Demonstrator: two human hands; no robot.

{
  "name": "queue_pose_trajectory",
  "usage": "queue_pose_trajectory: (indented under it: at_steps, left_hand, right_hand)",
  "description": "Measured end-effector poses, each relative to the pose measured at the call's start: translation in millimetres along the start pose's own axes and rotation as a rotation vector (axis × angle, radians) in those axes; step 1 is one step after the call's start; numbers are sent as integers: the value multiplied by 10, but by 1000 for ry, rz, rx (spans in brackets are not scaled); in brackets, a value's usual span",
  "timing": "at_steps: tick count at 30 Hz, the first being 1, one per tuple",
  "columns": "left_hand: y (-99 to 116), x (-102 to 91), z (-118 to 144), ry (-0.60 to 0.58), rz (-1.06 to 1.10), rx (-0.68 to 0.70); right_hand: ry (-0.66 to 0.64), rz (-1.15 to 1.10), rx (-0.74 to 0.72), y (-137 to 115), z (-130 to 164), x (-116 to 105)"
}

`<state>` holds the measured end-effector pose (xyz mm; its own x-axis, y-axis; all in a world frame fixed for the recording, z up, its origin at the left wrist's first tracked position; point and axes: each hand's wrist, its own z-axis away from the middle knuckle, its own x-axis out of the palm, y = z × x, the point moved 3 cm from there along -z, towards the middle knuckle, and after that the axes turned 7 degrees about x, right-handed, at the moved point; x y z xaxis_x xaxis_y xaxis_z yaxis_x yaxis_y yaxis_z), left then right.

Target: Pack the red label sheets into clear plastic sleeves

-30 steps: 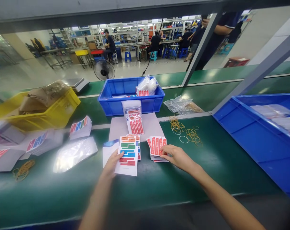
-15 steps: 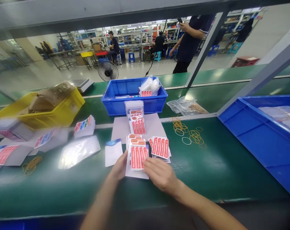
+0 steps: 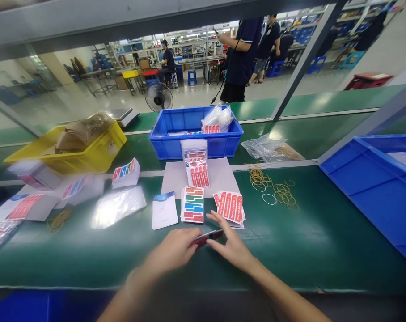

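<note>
My left hand (image 3: 181,246) is closed on the left end of a thin stack of label sheets (image 3: 207,238), tilted nearly edge-on with a reddish face low. My right hand (image 3: 231,243) has its thumb and fingers spread around the stack's right end; whether it touches is unclear. Just beyond lies a pile of multicoloured label sheets (image 3: 193,205). Right of it is a fanned pile of red label sheets (image 3: 230,206), and to the left a white leaflet with a blue top (image 3: 164,211). Bagged red labels (image 3: 199,173) lie on white paper (image 3: 223,176) behind.
A blue bin (image 3: 196,145) stands behind, a yellow bin (image 3: 89,156) at left and a larger blue bin (image 3: 367,188) at right. Rubber bands (image 3: 283,194), clear bags (image 3: 120,206) and more label stacks (image 3: 125,173) lie on the green surface. People stand beyond.
Both hands have drawn nearer, and the held stack has turned from face-up to nearly edge-on. My right hand has spread its fingers. The multicoloured pile now shows uncovered. The view has shifted slightly.
</note>
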<state>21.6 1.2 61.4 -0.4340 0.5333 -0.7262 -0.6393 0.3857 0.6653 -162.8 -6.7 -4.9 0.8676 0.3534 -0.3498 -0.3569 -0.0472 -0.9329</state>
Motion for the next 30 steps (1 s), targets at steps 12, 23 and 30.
queue_pose_trajectory:
  at_steps: [12,23,30]
  left_hand:
    - [-171,39,11,141,-11,97]
    - [-1815,-740,379,612,-409,-988]
    - [-1914,-701,512,587,-300,-918]
  right_hand:
    - [-49,-258,186,323,121,350]
    - [-108,-203,43,371,153,336]
    - [-136,-199,-112,293,124,242]
